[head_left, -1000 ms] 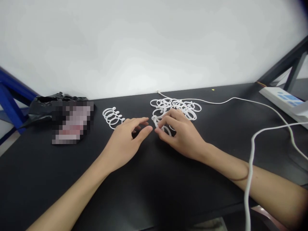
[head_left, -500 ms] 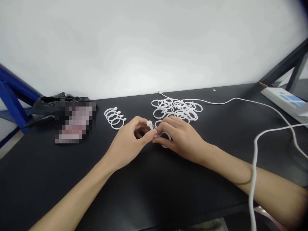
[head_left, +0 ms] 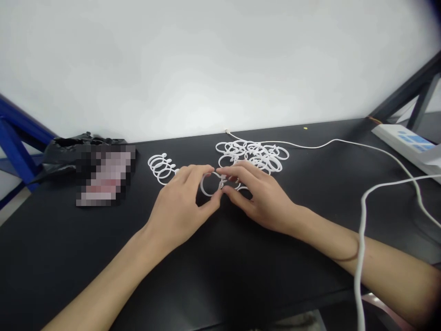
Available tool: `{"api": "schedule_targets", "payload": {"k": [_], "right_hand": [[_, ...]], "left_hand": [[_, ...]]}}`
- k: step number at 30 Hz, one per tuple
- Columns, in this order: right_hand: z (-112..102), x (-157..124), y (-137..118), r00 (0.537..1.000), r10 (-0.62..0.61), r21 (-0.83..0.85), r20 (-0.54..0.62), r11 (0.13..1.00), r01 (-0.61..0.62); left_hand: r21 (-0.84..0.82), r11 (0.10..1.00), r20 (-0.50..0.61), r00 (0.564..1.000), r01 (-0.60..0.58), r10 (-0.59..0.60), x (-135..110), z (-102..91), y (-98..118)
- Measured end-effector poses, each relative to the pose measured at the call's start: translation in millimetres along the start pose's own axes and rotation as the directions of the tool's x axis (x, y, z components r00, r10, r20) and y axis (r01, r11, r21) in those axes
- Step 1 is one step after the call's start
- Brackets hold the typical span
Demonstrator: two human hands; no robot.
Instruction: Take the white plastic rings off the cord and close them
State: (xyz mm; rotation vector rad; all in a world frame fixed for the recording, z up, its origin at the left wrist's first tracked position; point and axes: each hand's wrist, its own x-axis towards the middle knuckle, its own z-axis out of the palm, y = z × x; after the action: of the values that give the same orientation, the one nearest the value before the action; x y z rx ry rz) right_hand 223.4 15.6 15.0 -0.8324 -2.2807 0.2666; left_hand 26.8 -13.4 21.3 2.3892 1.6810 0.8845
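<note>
Both my hands meet at the middle of the black table (head_left: 69, 257) and share one white plastic ring (head_left: 208, 185). My left hand (head_left: 182, 204) pinches the ring's left side between thumb and fingers. My right hand (head_left: 260, 195) pinches its right side, where the ring's ends meet. Just behind my right hand lies a loose pile of white rings (head_left: 255, 155). A small neat row of white rings (head_left: 161, 167) lies to the left, behind my left hand.
A black bag with a blurred object (head_left: 99, 172) sits at the far left. A white cable (head_left: 361, 216) runs across the right side and over my right forearm. A white power strip (head_left: 409, 145) lies at the right edge. A blue frame (head_left: 14, 142) stands at the left.
My right hand drew one ring out of the pile toward the middle. My left hand closed on it, and the two hands now hold it raised and turned flat between them.
</note>
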Motion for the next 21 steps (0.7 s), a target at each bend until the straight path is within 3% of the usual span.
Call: {"api": "schedule_targets", "payload": {"k": [5,21], "right_hand": [[0.1,-0.6,3.7,1.0,0.0,0.055,0.002,0.998,0.0],[-2.2,2.4,1.8,0.997,0.076,0.233,-0.024,0.97,-0.069]], "left_hand": [[0.08,0.986,-0.039,0.988,-0.143,0.147,-2.6,4.0,-2.0],[0.085,0.98,-0.059,0.981,-0.181,0.186,-3.0,2.2,-1.4]]}}
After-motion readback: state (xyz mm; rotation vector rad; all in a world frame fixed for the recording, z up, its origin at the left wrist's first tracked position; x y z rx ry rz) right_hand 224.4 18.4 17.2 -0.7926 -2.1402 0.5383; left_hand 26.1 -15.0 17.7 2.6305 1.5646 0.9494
